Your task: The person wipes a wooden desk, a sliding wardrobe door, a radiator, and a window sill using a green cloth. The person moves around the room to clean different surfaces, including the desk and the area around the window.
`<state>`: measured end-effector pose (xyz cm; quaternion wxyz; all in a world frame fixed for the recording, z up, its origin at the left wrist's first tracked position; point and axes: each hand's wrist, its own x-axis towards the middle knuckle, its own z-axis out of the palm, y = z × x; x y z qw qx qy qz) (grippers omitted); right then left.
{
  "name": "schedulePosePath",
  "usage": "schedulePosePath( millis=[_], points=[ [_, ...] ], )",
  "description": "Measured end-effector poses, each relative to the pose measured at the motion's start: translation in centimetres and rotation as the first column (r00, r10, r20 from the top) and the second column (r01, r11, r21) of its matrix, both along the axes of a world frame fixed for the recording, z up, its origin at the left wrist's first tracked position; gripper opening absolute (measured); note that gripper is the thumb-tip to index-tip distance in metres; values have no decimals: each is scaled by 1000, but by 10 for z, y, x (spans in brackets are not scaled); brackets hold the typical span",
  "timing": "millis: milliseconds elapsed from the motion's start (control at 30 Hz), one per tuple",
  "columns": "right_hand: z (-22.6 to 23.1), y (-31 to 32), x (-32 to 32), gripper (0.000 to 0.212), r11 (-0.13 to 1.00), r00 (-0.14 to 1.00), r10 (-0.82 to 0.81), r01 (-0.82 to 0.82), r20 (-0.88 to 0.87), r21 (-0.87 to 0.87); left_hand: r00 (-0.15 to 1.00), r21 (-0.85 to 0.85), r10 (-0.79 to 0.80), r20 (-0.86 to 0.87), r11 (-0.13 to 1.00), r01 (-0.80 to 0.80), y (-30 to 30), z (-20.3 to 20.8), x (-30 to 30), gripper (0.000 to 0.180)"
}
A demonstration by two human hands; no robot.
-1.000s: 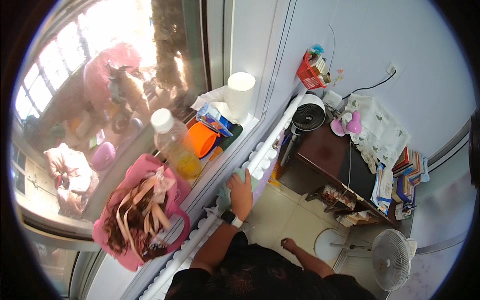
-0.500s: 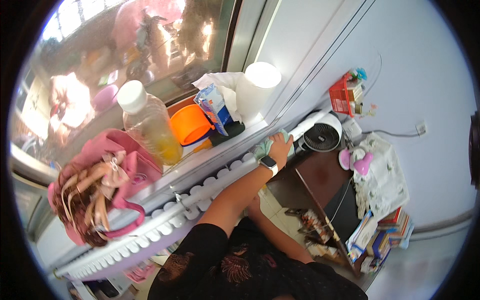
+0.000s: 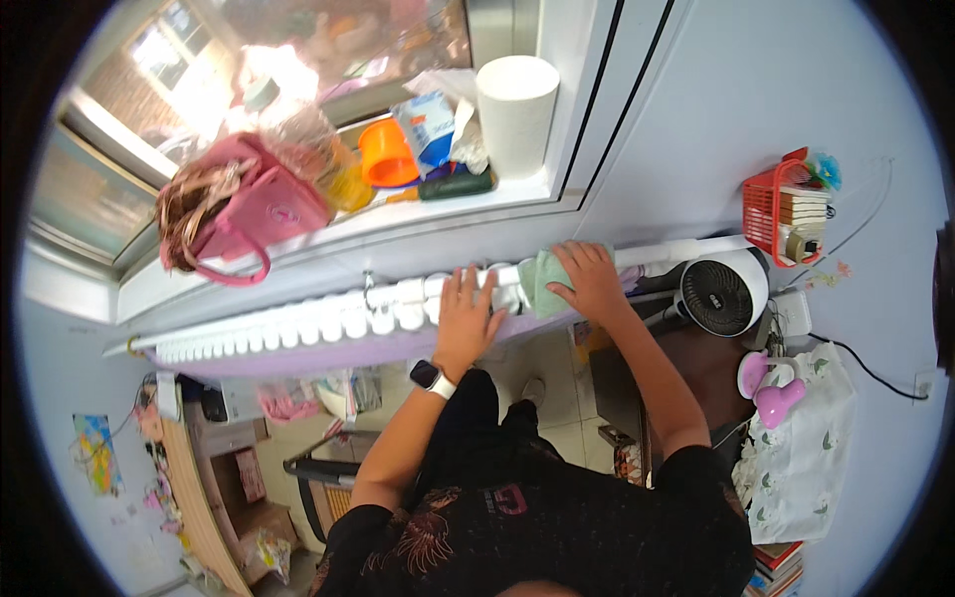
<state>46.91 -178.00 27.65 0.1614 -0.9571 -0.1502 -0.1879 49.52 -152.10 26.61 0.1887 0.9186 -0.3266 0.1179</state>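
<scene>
Right hand (image 3: 597, 287): fingers bent over the green cloth (image 3: 540, 289), holding it against the white pipe (image 3: 676, 255). Left hand (image 3: 464, 323), just left of the grip: fingers spread on the pipe — nothing held. Beyond the grip, paper roll (image 3: 517, 117); near right, fan (image 3: 716, 296); well left, pink bag (image 3: 282, 189).

The room is enclosed by pale bluish walls (image 3: 686, 129). A white-framed window (image 3: 413, 40) is set at the upper left, its glass lit by strong glare. The floor (image 3: 564, 398) is laid with pale tiles; a dark brown desk (image 3: 701, 383) is placed at the right, a wood-topped cabinet (image 3: 195, 488) at the left.
</scene>
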Motion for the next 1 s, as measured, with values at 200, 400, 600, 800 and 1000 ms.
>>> schedulePosePath(
  millis=[200,400,600,800,1000],
  points=[
    [-10,2,16,73,990,999,-6,1,-33,-142,917,-4,111,-384,993,-122,108,-64,-104,40],
    [-11,81,53,66,988,996,89,-90,-12,-125,-47,294,470,-881,468,-834,275,-317,-270,45],
    [1,217,88,51,993,975,114,-117,-191,-4,-403,432,198,-893,132,-892,319,-275,-338,38],
    [-9,160,71,44,989,982,137,-143,-130,-39,-223,311,253,-941,396,-864,315,-289,-330,37],
    [-12,40,48,37,977,978,-198,191,-72,-97,44,60,217,-975,449,-892,321,-360,-297,34]
  ],
)
